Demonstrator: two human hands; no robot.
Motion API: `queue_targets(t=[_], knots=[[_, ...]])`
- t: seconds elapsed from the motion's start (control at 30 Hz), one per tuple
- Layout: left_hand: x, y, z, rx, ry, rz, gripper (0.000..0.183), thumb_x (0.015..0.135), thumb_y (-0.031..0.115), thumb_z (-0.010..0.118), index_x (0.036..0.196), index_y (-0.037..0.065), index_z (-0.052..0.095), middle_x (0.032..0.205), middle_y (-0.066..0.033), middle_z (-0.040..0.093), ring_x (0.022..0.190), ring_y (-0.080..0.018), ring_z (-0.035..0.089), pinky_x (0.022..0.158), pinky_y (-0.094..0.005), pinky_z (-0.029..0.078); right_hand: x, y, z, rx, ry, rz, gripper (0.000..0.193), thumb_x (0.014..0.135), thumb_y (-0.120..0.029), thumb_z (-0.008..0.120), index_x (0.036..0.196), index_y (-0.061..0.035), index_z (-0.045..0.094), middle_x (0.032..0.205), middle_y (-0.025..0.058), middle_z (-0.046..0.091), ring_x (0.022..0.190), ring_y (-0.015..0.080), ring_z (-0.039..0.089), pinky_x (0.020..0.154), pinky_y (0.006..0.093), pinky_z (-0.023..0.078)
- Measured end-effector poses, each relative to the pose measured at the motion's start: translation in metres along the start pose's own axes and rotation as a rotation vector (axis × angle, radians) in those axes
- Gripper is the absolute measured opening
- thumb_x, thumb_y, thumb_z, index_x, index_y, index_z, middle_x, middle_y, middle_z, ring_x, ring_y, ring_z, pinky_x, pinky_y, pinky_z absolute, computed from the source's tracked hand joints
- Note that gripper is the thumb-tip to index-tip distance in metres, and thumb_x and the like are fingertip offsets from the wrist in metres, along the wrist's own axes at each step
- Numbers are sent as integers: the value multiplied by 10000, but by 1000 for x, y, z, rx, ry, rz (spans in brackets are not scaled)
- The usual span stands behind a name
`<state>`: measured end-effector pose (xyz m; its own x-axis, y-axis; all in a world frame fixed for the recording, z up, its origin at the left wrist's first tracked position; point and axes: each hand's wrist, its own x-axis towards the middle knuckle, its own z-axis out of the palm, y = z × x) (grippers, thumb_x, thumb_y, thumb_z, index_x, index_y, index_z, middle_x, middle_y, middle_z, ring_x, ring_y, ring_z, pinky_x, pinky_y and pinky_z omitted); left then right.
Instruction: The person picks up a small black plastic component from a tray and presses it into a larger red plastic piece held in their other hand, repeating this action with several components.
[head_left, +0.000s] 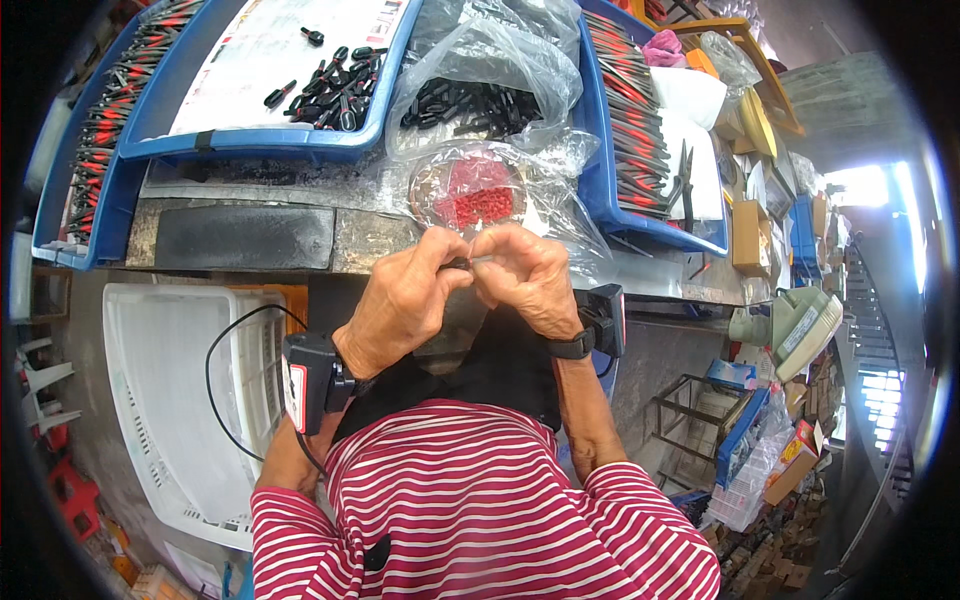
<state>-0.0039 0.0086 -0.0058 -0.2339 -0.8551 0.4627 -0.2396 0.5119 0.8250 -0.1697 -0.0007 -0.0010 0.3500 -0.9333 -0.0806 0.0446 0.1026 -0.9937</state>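
Observation:
My left hand (405, 295) and my right hand (525, 280) meet over my lap at the bench edge, fingertips pinched close together. Between the left thumb and fingers is a small black piece (457, 264), mostly covered by the fingers. A small pale piece (482, 259) shows at the right fingertips; its kind cannot be made out. Just beyond the hands, small red parts (482, 205) lie in a round container with clear plastic about it. Behind that, a clear plastic bag (540, 85) holds many black handle-like pieces (470, 108).
A blue tray (270, 143) with paper and loose black pieces (340, 90) stands at the back left. Blue bins of slim red-and-grey tools flank the bench, left (110, 110) and right (630, 110). A white plastic crate (170, 400) sits below left; a metal rack (690, 420) stands right.

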Motion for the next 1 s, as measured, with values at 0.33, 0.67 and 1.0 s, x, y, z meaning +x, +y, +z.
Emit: queue_targets(t=[0.33,0.67,1.0], knots=[[35,6,-36,76,199,-48,182,785,10,587,964,-13,604,891,-100,634,812,-158,601,735,-254,462,4,-6,2,-126,369,-169,138,821,-6,558,954,30,551,748,23,573,600,47,520,514,177,427],[98,-50,-91,567,431,-18,162,754,23,580,914,25,605,845,-111,612,683,-222,602,635,-309,471,22,7,1,-1029,428,-488,109,729,31,546,827,-11,522,766,153,499,686,334,536,578,399,428],[97,-57,-95,864,273,-211,230,770,21,563,998,38,587,928,-115,603,700,-252,591,684,-327,463,24,0,5,-1164,355,-355,96,729,-13,582,813,-39,545,761,136,517,664,325,546,576,391,436]])
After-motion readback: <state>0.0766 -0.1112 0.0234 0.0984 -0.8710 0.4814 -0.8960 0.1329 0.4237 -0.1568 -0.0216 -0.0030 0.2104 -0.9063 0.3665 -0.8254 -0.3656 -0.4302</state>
